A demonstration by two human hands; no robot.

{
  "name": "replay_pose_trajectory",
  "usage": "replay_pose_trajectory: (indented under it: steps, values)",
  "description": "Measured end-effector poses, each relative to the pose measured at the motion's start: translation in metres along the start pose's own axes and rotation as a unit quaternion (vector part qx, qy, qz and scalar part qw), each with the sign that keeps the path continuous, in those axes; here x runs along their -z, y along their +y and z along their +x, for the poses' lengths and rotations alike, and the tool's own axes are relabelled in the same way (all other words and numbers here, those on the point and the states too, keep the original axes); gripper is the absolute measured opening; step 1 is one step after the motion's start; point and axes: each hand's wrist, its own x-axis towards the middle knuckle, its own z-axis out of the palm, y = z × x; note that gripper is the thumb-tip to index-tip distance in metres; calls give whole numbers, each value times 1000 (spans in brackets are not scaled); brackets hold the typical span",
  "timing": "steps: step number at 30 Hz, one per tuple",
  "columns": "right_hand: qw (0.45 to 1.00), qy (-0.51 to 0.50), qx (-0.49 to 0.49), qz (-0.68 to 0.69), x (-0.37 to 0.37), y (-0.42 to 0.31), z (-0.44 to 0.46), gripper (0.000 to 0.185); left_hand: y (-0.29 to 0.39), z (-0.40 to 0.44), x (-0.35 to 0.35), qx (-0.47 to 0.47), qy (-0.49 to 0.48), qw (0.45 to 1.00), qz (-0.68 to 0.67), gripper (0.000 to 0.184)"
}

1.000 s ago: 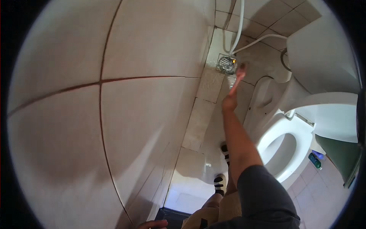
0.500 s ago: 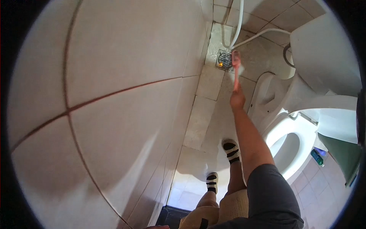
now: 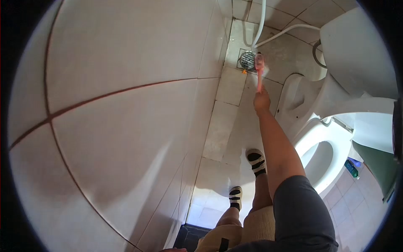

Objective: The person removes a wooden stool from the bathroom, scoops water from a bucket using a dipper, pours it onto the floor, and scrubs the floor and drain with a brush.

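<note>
My right hand (image 3: 262, 102) is closed around the handle of a pink scrub brush (image 3: 259, 67), arm stretched far forward. The brush head is low over the tiled floor, just right of a round metal floor drain (image 3: 247, 61); whether its bristles touch the floor is hidden. Wet or foamy white shows around the brush. At the drain's near edge lies a small orange bit (image 3: 244, 72), too small to name. Only a sliver of my left hand (image 3: 178, 250) shows at the bottom edge, its fingers mostly cut off.
A white toilet (image 3: 336, 170) with its lid raised stands at right. White hoses (image 3: 289, 28) run down to the floor by the drain. A tiled wall (image 3: 126, 138) fills the left. Behind the toilet are a green bottle (image 3: 351, 169) and a dark green panel (image 3: 378, 161).
The view has shifted slightly. The brush has moved a little relative to the drain, staying at its right side, and the orange bit now sits at the drain's near edge.
</note>
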Motion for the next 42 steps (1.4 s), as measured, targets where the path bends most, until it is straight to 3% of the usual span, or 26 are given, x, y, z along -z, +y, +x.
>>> replay_pose_trajectory:
  steps: [3,6,9,12,15,18,21,24,26,30,33,36,39,42]
  values:
    - [991,-38,30,-129,-7,-14,-16,45,2,-1,-3,-1,5,1000,-14,45]
    - [992,-50,46,-106,0,-20,-32,43,3,-4,-4,-9,17,999,-28,46]
    - [984,50,130,-111,12,2,-19,41,5,-1,-4,-1,16,999,-49,45]
    - [975,-10,-122,-184,45,-48,3,39,2,1,-6,4,18,999,-52,44]
    - [975,-44,-195,-95,45,-57,11,38,3,0,-8,7,21,999,-37,44]
    - [980,20,57,-190,11,-10,-6,38,9,-1,-4,1,23,999,-22,45]
    - [996,-9,44,-80,3,3,-30,39,12,-2,-3,2,23,999,-38,47]
    - [993,113,-8,19,2,9,-51,40,6,-3,-6,-9,13,998,-66,50]
    - [990,108,-71,55,1,9,-45,41,-4,-4,-4,-29,-34,995,-94,57]
    - [967,91,-206,120,-3,19,-31,42,7,-1,-5,16,30,999,-31,49]
    - [994,14,-94,63,-13,8,-30,44,11,0,-3,15,23,999,-34,48]
    - [997,-7,-74,2,-4,-8,-52,45,12,0,-4,1,28,998,-50,47]
    - [969,150,47,189,-17,25,-91,46,10,-1,-5,-5,37,997,-61,47]
    - [973,184,-60,127,-25,66,-116,52,8,-1,-3,10,28,998,-54,46]
